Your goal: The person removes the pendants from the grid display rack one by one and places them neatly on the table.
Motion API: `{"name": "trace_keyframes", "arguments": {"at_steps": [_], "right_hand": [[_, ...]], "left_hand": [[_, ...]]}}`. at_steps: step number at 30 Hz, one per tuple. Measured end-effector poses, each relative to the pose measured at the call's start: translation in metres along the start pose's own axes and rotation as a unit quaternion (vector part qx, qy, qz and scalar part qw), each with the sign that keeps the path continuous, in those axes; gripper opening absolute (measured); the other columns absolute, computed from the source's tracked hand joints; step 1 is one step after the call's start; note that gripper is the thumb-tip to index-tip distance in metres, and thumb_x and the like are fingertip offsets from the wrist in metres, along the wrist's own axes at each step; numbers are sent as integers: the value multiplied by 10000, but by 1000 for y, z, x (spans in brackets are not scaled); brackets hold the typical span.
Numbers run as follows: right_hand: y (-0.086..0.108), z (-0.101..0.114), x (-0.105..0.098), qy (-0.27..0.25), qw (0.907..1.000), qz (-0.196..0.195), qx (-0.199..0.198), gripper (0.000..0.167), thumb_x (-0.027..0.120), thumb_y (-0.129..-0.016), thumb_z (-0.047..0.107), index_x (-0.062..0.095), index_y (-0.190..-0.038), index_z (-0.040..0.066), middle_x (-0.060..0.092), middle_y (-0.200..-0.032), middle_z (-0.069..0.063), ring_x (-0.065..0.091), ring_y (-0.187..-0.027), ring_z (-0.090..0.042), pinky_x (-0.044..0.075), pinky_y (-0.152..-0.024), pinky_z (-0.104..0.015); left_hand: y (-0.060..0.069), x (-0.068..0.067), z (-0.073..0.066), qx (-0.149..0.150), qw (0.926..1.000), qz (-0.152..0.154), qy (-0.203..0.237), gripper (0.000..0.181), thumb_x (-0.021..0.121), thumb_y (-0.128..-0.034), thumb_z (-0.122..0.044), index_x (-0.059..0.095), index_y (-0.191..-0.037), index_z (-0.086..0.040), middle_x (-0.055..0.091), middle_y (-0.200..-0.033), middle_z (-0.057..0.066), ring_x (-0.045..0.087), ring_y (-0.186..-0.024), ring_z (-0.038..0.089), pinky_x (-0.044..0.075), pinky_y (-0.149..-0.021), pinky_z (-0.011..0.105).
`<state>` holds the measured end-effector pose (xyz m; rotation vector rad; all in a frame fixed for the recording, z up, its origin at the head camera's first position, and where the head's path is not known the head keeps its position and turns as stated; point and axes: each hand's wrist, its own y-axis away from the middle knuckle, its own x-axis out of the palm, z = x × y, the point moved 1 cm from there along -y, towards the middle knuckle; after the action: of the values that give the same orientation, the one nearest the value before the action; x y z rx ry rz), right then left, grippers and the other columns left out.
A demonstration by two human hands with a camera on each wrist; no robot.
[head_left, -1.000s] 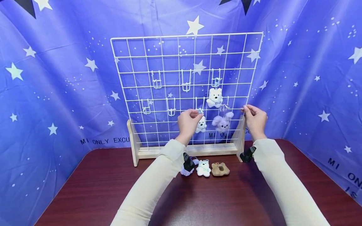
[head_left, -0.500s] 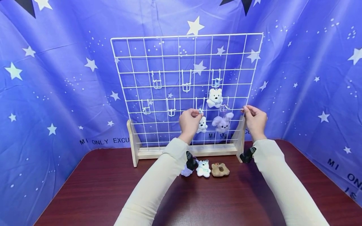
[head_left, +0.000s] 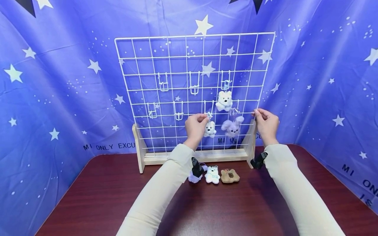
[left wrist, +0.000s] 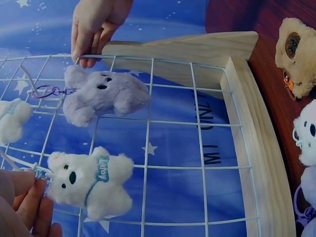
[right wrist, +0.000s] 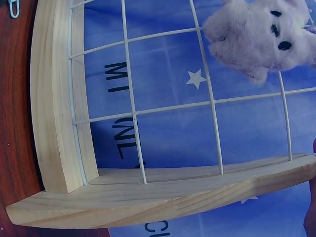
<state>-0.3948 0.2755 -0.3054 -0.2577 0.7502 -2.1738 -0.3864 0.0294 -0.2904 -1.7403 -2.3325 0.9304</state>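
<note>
My left hand pinches the ring and clasp end of a white bear plush keychain, right at a wire hook on the white grid rack. In the left wrist view that bear hangs from thumb and fingers against the wires; whether its ring is over the hook cannot be made out. My right hand holds the rack's right edge between thumb and fingers. Close by hang a lilac plush and another white bear, each on a hook.
Several wire hooks, such as one at the upper left, carry nothing. On the dark red table lie a lilac plush, a white bear plush and a brown plush. Wooden feet support the rack.
The left hand has shifted slightly right and then back left with the bear, staying at the same hook. The right hand keeps its hold on the rack's edge.
</note>
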Motion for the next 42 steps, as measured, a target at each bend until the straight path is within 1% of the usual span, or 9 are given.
{"name": "trace_keyframes", "arguments": {"at_steps": [5,12,18,23,27,31,37,42], "right_hand": [[-1,0,0,15,10000,25,23,261,653,-895,200,709,-1023,-21,640,-695,195,563,-652,116,402,-590,-99],[-1,0,0,-155,9998,50,64,271,658,-890,191,702,-1028,-38,585,-645,271,577,-632,109,409,-571,-81],[-1,1,0,-185,9997,35,142,277,662,-887,193,700,-1032,-40,597,-641,267,573,-625,115,402,-556,-80],[-1,0,0,-239,9996,23,170,266,662,-886,182,701,-1037,-34,595,-638,265,578,-639,106,415,-582,-85],[-1,-1,0,-240,9995,16,218,267,661,-886,184,700,-1044,-28,589,-635,275,577,-646,109,416,-593,-93],[-1,0,1,-243,9994,29,257,282,659,-889,201,698,-1052,-26,597,-640,273,580,-647,103,413,-589,-99],[0,2,0,-274,9992,74,284,293,653,-893,206,692,-1062,-30,617,-666,255,593,-668,96,427,-614,-92],[1,3,0,-270,9992,82,291,287,652,-894,192,689,-1061,-39,585,-640,291,582,-661,109,427,-617,-86]], "left_hand": [[2,-4,-1,7,9999,107,132,99,715,-837,-165,752,-892,-91,729,-812,33,669,-754,147,501,-684,247],[4,-10,-3,-43,9990,221,397,110,714,-836,-152,747,-900,-69,730,-829,62,676,-757,146,514,-665,220],[6,-15,-8,-122,9971,400,631,107,710,-838,-151,744,-896,-68,729,-831,61,669,-743,136,511,-643,212],[10,-21,-10,-188,9958,523,725,121,712,-841,-173,744,-903,-75,729,-850,50,665,-766,120,514,-668,214],[13,-28,-12,-279,9930,614,968,130,718,-835,-170,740,-915,-70,729,-870,55,665,-789,120,517,-698,217],[16,-36,-13,-294,9895,674,1248,138,715,-835,-149,733,-931,-50,727,-882,74,663,-789,128,523,-697,224],[17,-40,-11,-199,9889,739,1276,143,707,-843,-147,733,-928,-35,726,-865,87,644,-742,106,508,-673,213],[21,-44,-10,-290,9852,854,1460,152,706,-841,-137,727,-944,-26,724,-868,96,629,-727,86,503,-654,207]]}}
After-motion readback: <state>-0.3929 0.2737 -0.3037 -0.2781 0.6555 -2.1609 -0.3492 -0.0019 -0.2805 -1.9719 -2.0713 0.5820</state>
